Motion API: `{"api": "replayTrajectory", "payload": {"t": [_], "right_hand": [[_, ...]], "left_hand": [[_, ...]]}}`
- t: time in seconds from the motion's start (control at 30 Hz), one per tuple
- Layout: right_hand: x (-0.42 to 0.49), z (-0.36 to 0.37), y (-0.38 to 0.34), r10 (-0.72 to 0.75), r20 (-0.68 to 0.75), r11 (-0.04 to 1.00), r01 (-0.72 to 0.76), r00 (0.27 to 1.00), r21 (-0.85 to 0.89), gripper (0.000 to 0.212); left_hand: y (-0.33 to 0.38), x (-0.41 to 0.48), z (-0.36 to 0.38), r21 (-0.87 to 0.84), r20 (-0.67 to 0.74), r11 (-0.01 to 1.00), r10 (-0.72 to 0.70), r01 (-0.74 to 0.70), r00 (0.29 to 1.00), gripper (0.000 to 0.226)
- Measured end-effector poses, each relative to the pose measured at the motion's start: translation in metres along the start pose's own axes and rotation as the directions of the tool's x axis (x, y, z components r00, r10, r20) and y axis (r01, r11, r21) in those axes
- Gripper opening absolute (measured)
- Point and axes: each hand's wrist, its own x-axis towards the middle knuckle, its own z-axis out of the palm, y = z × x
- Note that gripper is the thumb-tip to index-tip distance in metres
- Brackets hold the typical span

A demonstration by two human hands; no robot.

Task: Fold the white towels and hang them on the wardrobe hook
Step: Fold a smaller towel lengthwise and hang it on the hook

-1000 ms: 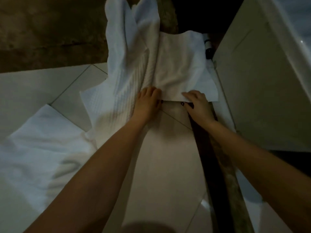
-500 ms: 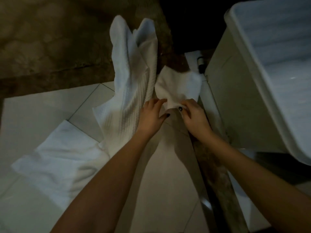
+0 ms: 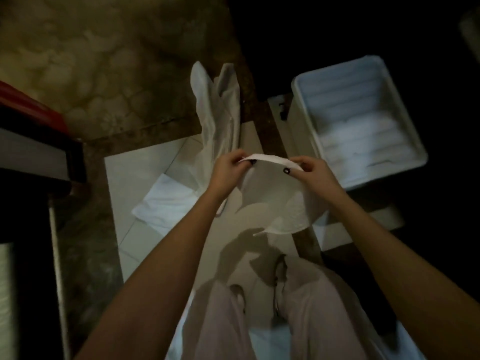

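Note:
A small white towel [image 3: 275, 196] hangs in the air in front of me, held by its top edge. My left hand [image 3: 228, 170] pinches the left corner and my right hand [image 3: 311, 172] pinches the right corner. A longer ribbed white towel [image 3: 218, 118] lies stretched on the floor beyond my hands. Another white towel [image 3: 166, 203] lies spread flat on the tiles to the left. No wardrobe hook is in view.
A white plastic tub [image 3: 358, 120] with pale cloth inside stands on the floor at the right. A dark strip [image 3: 272, 131] crosses the pale tiles between towels and tub. Dark furniture with a red part [image 3: 28, 105] is at the left. My legs [image 3: 272, 315] are below.
The small towel has been lifted off the floor and now hangs between both hands. The view has risen, so the floor, tub and my legs show from higher up.

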Motion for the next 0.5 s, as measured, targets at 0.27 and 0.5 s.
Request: {"api": "replayTrajectory", "payload": {"t": [0.27, 0.5], "right_hand": [[-0.195, -0.04, -0.085, 0.049, -0.19, 0.998, -0.057, 0.981, -0.032, 0.01], [-0.358, -0.079, -0.199, -0.304, -0.406, 0.95, 0.246, 0.862, -0.19, 0.026]], "left_hand": [[0.174, -0.148, -0.121, 0.02, 0.213, 1.0, 0.01, -0.015, 0.977, 0.008], [0.324, -0.25, -0.212, -0.098, 0.102, 0.988, 0.131, -0.121, 0.986, 0.016]]}}
